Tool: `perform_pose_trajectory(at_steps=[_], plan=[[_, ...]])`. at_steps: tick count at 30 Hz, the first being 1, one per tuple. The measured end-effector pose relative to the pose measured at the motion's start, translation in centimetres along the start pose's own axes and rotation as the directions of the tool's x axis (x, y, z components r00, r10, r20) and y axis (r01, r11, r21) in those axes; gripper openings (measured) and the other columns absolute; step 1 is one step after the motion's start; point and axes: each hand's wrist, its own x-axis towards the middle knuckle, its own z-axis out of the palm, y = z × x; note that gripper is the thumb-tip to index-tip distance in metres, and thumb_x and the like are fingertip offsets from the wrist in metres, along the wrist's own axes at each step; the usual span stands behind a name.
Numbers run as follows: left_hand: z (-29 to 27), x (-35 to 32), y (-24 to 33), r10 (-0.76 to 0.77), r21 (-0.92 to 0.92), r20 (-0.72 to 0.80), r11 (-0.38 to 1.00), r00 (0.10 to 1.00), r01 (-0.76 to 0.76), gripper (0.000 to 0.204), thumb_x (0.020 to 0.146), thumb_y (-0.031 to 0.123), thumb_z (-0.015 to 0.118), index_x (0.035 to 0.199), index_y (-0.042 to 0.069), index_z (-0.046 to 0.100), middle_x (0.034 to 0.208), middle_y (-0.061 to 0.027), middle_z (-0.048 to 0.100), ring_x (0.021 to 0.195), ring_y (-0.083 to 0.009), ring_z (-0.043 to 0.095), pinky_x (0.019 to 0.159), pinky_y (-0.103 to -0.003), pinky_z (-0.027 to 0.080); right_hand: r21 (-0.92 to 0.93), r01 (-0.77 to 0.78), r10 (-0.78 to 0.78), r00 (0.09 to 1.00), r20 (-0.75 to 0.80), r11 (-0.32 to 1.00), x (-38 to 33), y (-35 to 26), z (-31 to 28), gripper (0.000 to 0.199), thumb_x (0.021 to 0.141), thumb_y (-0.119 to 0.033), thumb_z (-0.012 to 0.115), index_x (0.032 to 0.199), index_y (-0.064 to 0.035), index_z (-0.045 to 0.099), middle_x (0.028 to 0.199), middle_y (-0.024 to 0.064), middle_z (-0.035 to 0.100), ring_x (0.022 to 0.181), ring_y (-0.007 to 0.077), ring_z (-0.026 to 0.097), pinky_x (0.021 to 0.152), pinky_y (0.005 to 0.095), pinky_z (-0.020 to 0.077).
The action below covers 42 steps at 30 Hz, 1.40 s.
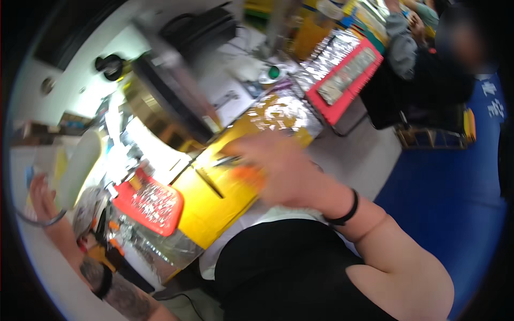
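Note:
My right hand (278, 166) is blurred by motion above the yellow work surface (209, 208). Its fingers are closed around an orange-handled tool (249, 175); a short metal end points left from the fist, too smeared to name the kind. Beneath the tool's tip, a thin dark tool (208, 182), like tweezers, lies on the yellow surface. At the far left my left hand (43, 198) is raised with its fingers stretched upward beside a pale curved panel (83, 166). Nothing shows in it, and whether it touches the panel I cannot tell.
A red tray (174, 200) holds many small shiny pieces. Behind it stands a large dark and gold rounded object (166, 107). At the back right, a red tray (334, 112) bears a grey slab. A person's grey sleeve (401, 48) is at upper right, near a blue floor (444, 214).

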Motion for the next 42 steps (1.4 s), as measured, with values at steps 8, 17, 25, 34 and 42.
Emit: perform_pose_trajectory(at_steps=[8,17,25,34,42], plan=[[-3.1,3.2,-7.4,-0.063,0.43,0.156,0.903,0.986,-0.011,0.034,0.1,0.022,0.052,0.104,-0.007,0.067,0.138,-0.0191,0.056,0.114,-0.0286,0.059,0.093,-0.035,0.045,-0.248,-0.036,0.014,0.996,-0.09,0.968,0.3,0.4,-2.5,0.04,0.076,-0.014,0.076,0.114,-0.0084,0.065,0.102,0.0134,0.057,0.098,0.0327,0.053,0.083,0.0421,0.0432],[-3.0,-0.5,3.1,-0.231,-0.074,-0.113,0.972,0.966,0.223,0.028,0.097,0.018,0.059,0.109,-0.005,0.069,0.108,-0.0148,0.07,0.102,-0.0216,0.066,0.091,-0.03,0.048,0.947,-0.287,0.273,0.931,0.241,0.142,3.5,-9.1,7.9,0.013,0.098,-0.009,0.057,0.108,-0.0017,0.055,0.085,0.0034,0.057,0.074,0.0091,0.056,0.067,0.0259,0.048],[7.7,-7.4,11.5,0.108,-0.28,0.165,0.958,0.98,-0.059,0.057,0.078,-0.004,0.069,0.131,-0.005,0.048,0.125,-0.0187,0.059,0.115,-0.0266,0.059,0.099,-0.037,0.047,0.943,-0.111,0.457,0.888,-0.047,0.314,7.5,-8.1,10.6,0.007,0.091,-0.003,0.052,0.086,0.0022,0.053,0.07,0.0148,0.057,0.063,0.0219,0.053,0.061,0.0363,0.0447],[10.5,-7.2,9.9,0.286,-0.221,0.096,0.94,0.953,-0.26,0.054,0.076,-0.004,0.067,0.127,-0.005,0.049,0.121,-0.0208,0.056,0.112,-0.0352,0.057,0.096,-0.043,0.045,0.841,-0.108,0.356,0.928,-0.106,0.531,7.9,-7.5,10.6,0.012,0.092,-0.01,0.051,0.093,0.0018,0.053,0.08,0.0216,0.06,0.074,0.0385,0.059,0.066,0.0418,0.0461],[5.4,-3.3,12.9,0.346,-0.126,0.371,0.938,0.862,-0.322,0.059,0.08,0.009,0.063,0.135,-0.005,0.047,0.134,-0.0165,0.054,0.127,-0.0292,0.047,0.11,-0.04,0.033,0.815,-0.185,0.318,0.948,0.001,0.55,8.1,-6.7,11.2,0.013,0.097,-0.013,0.051,0.102,-0.0015,0.052,0.086,0.0219,0.062,0.082,0.0412,0.061,0.07,0.0451,0.0471]])
